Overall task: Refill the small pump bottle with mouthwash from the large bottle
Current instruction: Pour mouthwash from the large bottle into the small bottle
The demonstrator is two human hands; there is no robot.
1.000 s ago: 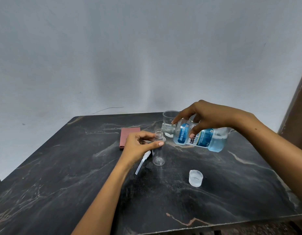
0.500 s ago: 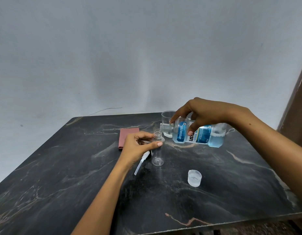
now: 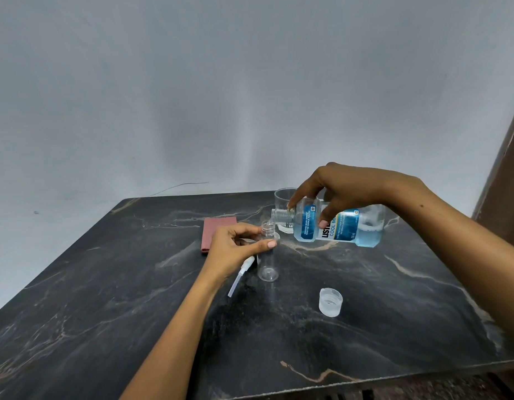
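Dark marble table [image 3: 105, 327] — two bottles: left hand [image 3: 232, 249] grips small bottle [image 3: 267, 255], right hand [image 3: 345, 192] large bottle [image 3: 336, 223].

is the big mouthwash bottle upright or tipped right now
Tipped. The right hand holds the big bottle nearly on its side, open neck just above the small bottle, cap off on the table.

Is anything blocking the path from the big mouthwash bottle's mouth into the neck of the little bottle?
Nothing visible does. The small bottle has its pump off and its neck open, steadied by the left hand. The right hand tilts the uncapped large bottle, its mouth beside and slightly above that neck. The clear cap lies apart on the table.
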